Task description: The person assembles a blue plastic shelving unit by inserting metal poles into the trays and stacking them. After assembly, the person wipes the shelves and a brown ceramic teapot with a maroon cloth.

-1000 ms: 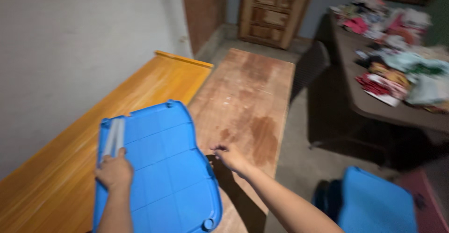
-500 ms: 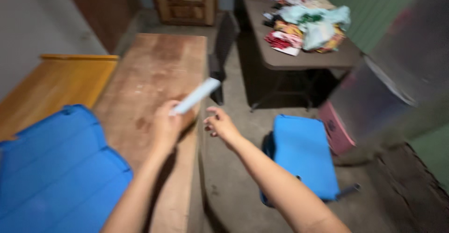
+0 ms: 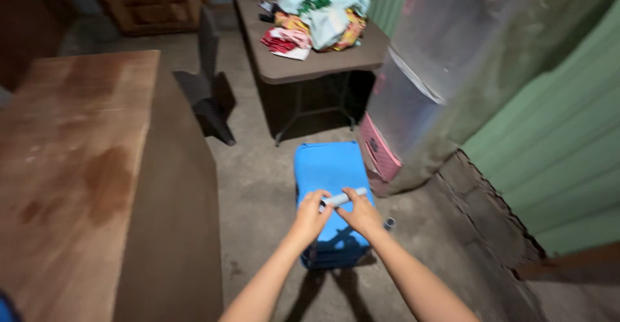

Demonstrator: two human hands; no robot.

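My left hand (image 3: pixel 312 216) and my right hand (image 3: pixel 360 213) both hold a short pale grey tube (image 3: pixel 343 198), one at each end, out in front of me. Directly below the hands a blue plastic stool or bin (image 3: pixel 328 167) stands on the concrete floor. A small grey cylinder (image 3: pixel 389 222) lies on the floor just right of my right hand.
A worn wooden table (image 3: pixel 77 160) fills the left side. Behind, a brown folding table (image 3: pixel 303 67) carries a heap of clothes (image 3: pixel 316 12). A dark chair (image 3: pixel 210 96) stands between them. A plastic-wrapped bulky object (image 3: pixel 445 70) and a green corrugated wall (image 3: pixel 562 141) are on the right.
My view swung right, away from the blue lid on the wooden table. My left hand carried the tube off the lid, and my right hand has now joined it on the tube.
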